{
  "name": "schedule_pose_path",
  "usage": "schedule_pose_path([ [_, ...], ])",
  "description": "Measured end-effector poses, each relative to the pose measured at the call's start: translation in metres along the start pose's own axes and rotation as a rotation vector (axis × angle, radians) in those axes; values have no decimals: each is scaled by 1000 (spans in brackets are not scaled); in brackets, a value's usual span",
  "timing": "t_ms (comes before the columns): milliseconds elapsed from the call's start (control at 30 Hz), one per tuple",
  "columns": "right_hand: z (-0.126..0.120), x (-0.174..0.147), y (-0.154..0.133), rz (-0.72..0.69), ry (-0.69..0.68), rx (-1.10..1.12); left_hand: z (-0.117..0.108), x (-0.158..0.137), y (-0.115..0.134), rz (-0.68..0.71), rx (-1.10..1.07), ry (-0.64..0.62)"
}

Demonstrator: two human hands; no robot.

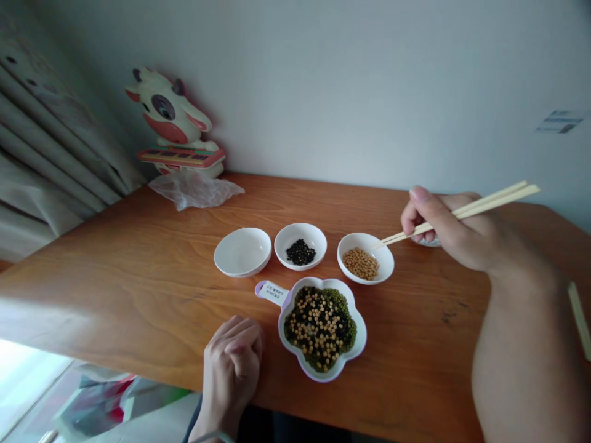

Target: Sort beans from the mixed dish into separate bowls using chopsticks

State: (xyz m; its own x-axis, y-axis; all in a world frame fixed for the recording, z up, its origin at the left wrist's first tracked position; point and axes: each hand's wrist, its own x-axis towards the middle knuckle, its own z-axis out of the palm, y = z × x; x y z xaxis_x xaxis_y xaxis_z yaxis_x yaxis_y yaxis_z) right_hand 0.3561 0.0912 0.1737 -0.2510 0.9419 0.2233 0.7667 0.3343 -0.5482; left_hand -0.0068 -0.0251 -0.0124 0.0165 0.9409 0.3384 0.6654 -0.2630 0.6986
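My right hand point(443, 227) holds a pair of chopsticks point(494, 200), their tips at the inner right side of a white bowl point(388, 271) with tan soybeans point(361, 263). Curled into a loose fist, my left hand point(235, 357) rests at the table's front edge, with nothing visible in it. Just right of it stands a flower-shaped white dish point(360, 341) with a purple rim and a labelled handle point(272, 292). It holds mixed green, black and tan beans point(321, 326). Black beans point(301, 252) lie in the middle white bowl point(318, 237); the left white bowl point(242, 252) shows only its inside.
A cow-shaped toy keyboard point(180, 129) stands at the back left of the wooden table point(138, 289), behind a crumpled clear plastic bag point(194, 191). A partly hidden pale object point(429, 242) sits behind my right hand. Curtains point(41, 154) hang at left.
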Motion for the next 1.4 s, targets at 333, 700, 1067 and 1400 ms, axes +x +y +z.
schedule_pose_path([
  [333, 2, -1, 7, 11, -51, 9, 4, 0, 3, -81, -50, -72],
  [700, 38, -4, -59, -254, -374, 128, 2, 4, 6, -119, 12, 5],
  [1067, 79, 3, -70, -364, -491, -61, 7, 6, 17, -90, 172, 174],
  [1400, 78, 3, -68, -316, -430, -62, 8, 5, 20, -35, 166, 98],
])
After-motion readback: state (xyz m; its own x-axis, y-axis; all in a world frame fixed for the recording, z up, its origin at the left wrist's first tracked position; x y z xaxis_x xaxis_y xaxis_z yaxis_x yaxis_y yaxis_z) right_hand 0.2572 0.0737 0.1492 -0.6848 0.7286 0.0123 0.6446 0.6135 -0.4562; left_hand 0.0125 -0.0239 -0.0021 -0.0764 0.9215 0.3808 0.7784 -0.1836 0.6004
